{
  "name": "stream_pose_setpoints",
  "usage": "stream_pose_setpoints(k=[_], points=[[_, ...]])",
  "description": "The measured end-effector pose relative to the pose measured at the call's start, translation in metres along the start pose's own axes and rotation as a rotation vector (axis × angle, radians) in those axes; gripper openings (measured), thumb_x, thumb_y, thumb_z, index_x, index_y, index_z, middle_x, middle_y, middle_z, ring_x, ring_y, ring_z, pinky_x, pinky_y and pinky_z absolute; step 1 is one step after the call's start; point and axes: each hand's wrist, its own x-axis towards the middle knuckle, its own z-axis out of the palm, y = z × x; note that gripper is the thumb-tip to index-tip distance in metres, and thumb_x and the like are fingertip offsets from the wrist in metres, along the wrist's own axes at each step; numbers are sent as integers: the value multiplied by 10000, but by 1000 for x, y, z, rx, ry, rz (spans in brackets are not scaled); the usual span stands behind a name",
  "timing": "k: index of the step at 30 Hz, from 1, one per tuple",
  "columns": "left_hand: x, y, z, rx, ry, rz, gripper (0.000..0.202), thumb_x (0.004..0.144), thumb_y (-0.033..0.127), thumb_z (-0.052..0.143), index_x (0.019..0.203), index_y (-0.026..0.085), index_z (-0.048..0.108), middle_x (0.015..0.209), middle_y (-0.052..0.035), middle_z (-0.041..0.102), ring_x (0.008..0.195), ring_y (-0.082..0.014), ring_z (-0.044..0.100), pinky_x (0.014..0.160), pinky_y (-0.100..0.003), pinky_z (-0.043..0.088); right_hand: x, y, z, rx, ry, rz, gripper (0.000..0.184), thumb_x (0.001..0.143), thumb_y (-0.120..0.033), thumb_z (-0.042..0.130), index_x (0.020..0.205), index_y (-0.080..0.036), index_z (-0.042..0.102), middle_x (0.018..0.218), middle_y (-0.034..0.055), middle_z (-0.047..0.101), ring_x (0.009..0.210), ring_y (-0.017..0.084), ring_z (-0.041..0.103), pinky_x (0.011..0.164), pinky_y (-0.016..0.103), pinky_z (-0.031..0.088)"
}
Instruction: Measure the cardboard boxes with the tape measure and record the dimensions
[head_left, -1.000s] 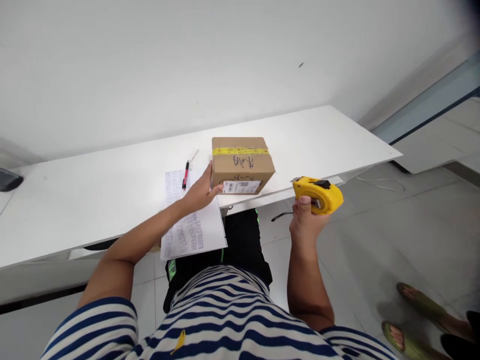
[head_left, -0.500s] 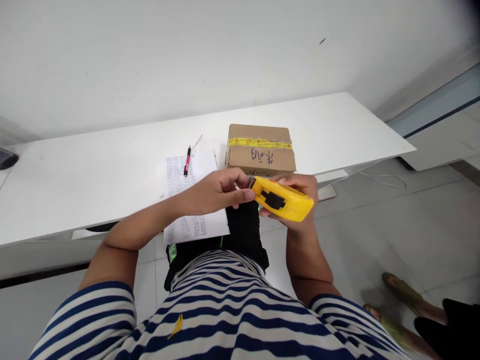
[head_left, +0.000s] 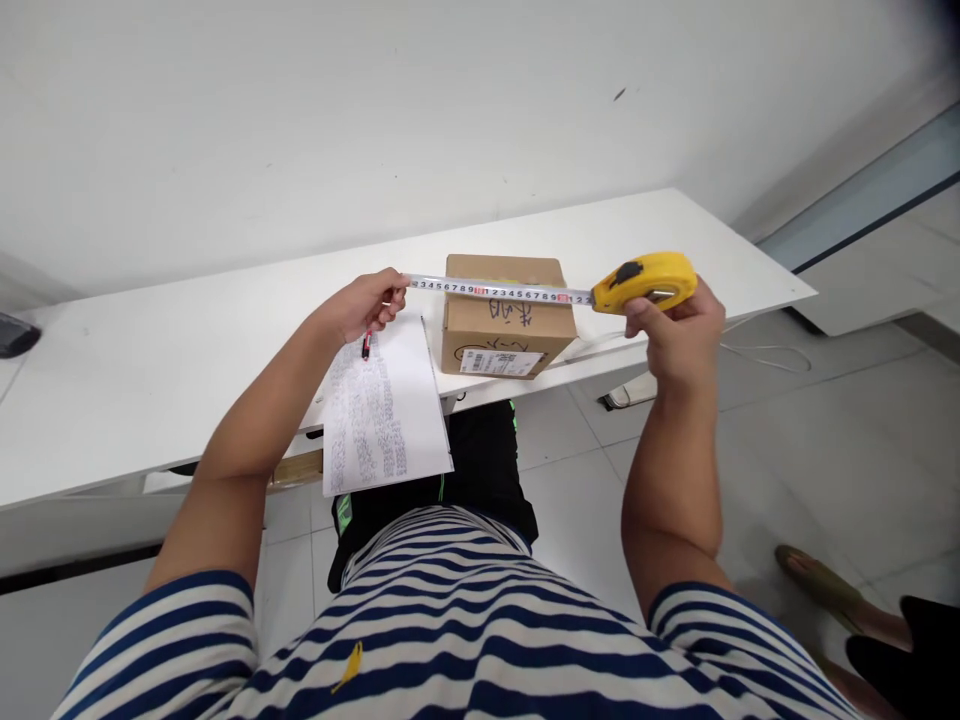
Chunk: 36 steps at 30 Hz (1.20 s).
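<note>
A yellow tape measure (head_left: 651,280) is gripped in my right hand (head_left: 682,325), to the right of the cardboard box (head_left: 510,330). Its silver blade stretches leftward across the top of the box, numbers facing up. My left hand (head_left: 373,303) pinches the blade's free end, left of the box and above the papers. Whether the blade touches the box top I cannot tell. Yellow tape on the box is partly covered by the blade; handwriting shows on top and a white label on the near side.
Written sheets of paper (head_left: 382,420) overhang the front edge of the white table (head_left: 187,350). A red and black pen (head_left: 366,345) lies on them, partly behind my left hand. A dark object (head_left: 16,338) is at the far left. Another person's foot (head_left: 817,585) shows at lower right.
My hands have moved apart and forward, drawing the blade out of the tape measure over the box. Earlier both hands were together at the case, in front of the box.
</note>
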Motion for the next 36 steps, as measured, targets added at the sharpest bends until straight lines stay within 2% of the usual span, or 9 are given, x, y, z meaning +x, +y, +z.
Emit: stream_pose_setpoints(k=[3,8,14,18,22,28,32,34,36], points=[[14,-4,-1,72,46,-23,316,861,350,658,623,195,518,618,0,463,479,-74,357,438,-252,214,7,13,-2,-23,8,33,480,662,-515,940,1056,-326,742,838,-12,685,539,108,475,375,268,357],[33,2,19,269,89,62,310,879,368,650,637,201,553,654,-30,509,512,-98,396,492,-283,220,6,21,14,-23,-29,64,732,637,-514,939,1299,-343,677,1087,37,719,763,175,641,438,268,445],[44,5,44,336,-4,-57,422,919,476,634,611,207,527,631,-38,500,513,-112,391,515,-290,228,7,22,18,-77,-82,43,641,705,-590,897,1242,-309,686,1010,32,718,785,197,661,499,314,530],[37,2,48,401,65,58,400,933,428,664,624,202,547,638,-39,548,514,-102,415,525,-283,274,7,24,16,-105,-66,31,601,723,-592,892,1217,-323,679,1018,36,732,792,202,669,544,349,576],[30,0,39,352,63,196,335,979,330,599,675,191,580,712,-30,623,509,-71,426,518,-257,330,7,22,15,-93,-31,-30,618,687,-591,917,1189,-335,662,1041,40,729,845,226,692,566,368,598],[-10,17,15,218,169,352,305,992,262,588,700,198,530,629,15,571,505,-64,456,516,-220,388,-24,-23,23,-97,78,-205,519,742,-597,877,1144,-377,633,1060,21,700,871,249,728,627,437,645],[-56,13,19,180,102,335,324,995,295,596,691,201,536,580,20,533,501,-75,458,512,-217,406,-75,-64,60,-152,155,-429,566,739,-686,836,1167,-404,597,1055,11,679,932,282,763,786,522,682],[-74,0,33,183,41,298,317,976,324,635,691,202,572,598,10,559,521,-83,486,530,-224,432,-104,-76,88,-166,51,-456,603,752,-664,833,1219,-415,545,1074,30,715,969,300,778,814,547,684],[-88,-18,49,161,50,287,308,946,390,690,706,210,618,656,-8,605,596,-105,555,600,-249,499,-129,-80,118,-191,-138,-377,529,769,-630,827,1154,-408,540,1169,74,753,1078,329,777,885,580,675]])
